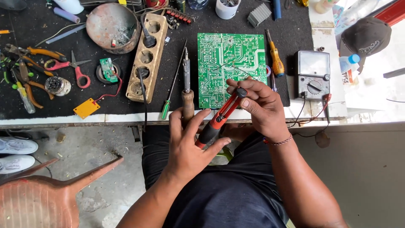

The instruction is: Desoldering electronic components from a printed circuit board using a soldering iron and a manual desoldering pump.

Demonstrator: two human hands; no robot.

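The left hand (192,141) grips a red-and-black tool (219,118); the right hand (257,103) pinches its far tip above the green circuit board (225,67). Adjusting the tip seems underway, needing steady fingers.

Soldering iron (187,90) and power strip (145,57) beside circuit board (225,67)

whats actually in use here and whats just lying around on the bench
In use: red and black tool, held by left hand and right hand; green circuit board; soldering iron.

Lying about: scissors, socket strip, yellow screwdriver, analogue meter, metal bowl.
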